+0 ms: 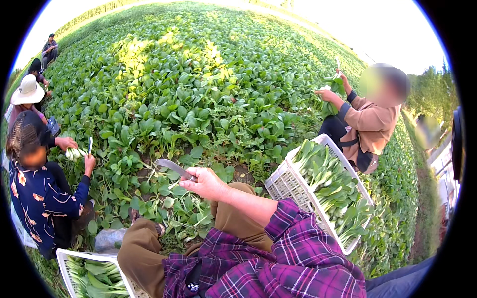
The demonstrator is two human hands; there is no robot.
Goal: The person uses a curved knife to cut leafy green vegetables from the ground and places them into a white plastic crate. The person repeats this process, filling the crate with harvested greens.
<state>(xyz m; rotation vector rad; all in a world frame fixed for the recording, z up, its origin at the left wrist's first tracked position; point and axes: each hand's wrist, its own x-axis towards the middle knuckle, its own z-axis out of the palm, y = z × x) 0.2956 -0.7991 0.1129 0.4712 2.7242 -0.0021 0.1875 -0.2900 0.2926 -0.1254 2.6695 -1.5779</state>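
Observation:
My right hand (205,182) grips the handle of a knife with a curved metal blade (172,165). The blade points left, above the leafy ground. A white plastic crate (288,180) stands tilted in view to the right of my forearm. Bunches of leafy greens that look like bok choy (331,186) fill it. My left hand is out of view. Between my knees and the standing crop (190,108), cut leaves and stalks (186,212) litter the soil.
Another white crate of greens (98,257) stands at lower left, near a clear plastic bag (110,239). To the left, a co-worker (44,201) holds a knife and greens. A co-worker (372,123) crouches behind the right crate, also holding greens. Several people sit farther left.

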